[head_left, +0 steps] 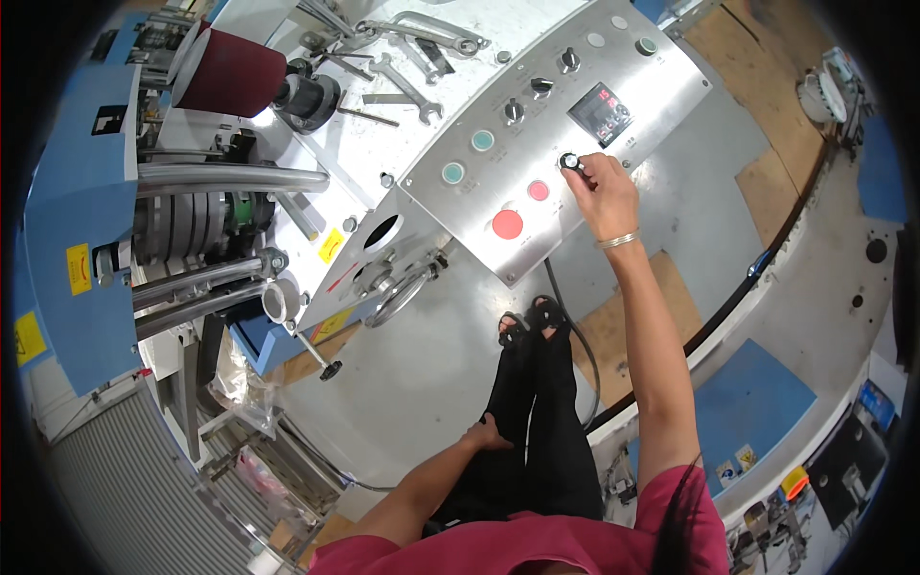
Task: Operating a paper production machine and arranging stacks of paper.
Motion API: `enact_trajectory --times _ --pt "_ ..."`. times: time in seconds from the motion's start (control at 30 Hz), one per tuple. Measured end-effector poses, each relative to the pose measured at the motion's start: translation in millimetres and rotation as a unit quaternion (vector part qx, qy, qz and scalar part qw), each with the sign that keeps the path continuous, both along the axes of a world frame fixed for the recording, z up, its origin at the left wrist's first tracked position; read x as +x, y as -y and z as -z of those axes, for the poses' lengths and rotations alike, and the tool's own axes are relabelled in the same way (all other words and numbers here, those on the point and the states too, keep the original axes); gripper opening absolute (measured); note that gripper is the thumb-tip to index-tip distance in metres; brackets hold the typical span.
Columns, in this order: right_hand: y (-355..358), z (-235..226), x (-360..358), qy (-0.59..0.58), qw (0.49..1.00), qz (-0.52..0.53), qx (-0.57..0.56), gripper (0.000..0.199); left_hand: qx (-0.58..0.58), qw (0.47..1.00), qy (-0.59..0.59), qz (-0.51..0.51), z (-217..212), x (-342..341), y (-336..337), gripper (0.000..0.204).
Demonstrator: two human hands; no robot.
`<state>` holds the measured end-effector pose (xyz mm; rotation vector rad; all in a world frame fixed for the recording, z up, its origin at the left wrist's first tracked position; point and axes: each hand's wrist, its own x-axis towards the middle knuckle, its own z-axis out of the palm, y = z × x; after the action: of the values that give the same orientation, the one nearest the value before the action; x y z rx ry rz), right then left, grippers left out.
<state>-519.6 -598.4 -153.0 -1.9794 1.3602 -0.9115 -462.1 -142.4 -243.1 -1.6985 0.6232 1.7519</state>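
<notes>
My right hand point(607, 199) reaches up to a sloping metal control panel point(661, 105). Its thumb and fingers are closed around a small black knob point(569, 161) just below a digital display point(601, 113) with red digits. Left of that knob are a small red button point(538, 191) and a larger red button point(508, 224). Two green buttons, one of them the upper green button point(482, 140), sit farther left, with black selector switches point(541, 87) above. My left hand point(490, 434) rests on my thigh, fingers laid along the black trousers and holding nothing.
Wrenches point(404, 88) and short rods lie on the white machine top beyond the panel. A dark red cone point(230, 72) and steel shafts stand at left. Below them is a handwheel point(402, 291). A black cable point(583, 345) crosses the floor beside my feet.
</notes>
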Motion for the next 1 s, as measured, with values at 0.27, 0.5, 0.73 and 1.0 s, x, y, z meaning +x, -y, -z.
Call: enact_trajectory --times 0.27,0.5,0.73,1.0 --pt "-2.0 10.1 3.3 0.007 0.998 -0.031 -0.054 0.02 -0.01 1.0 -0.002 -0.01 -1.7 7.5 -3.3 0.119" --pt "-9.9 -2.7 3.0 0.027 1.0 0.002 0.006 0.024 -0.015 1.0 -0.01 -0.006 6.8 8.5 -13.9 0.121" --pt "-22.3 -6.8 -6.5 0.064 0.997 0.007 0.04 0.037 -0.02 0.999 -0.036 -0.024 7.7 14.9 -11.0 0.124" --pt "-67.2 -0.1 -24.0 0.074 0.992 0.087 0.059 0.024 -0.035 0.998 -0.058 -0.014 19.1 24.2 -20.6 0.122"
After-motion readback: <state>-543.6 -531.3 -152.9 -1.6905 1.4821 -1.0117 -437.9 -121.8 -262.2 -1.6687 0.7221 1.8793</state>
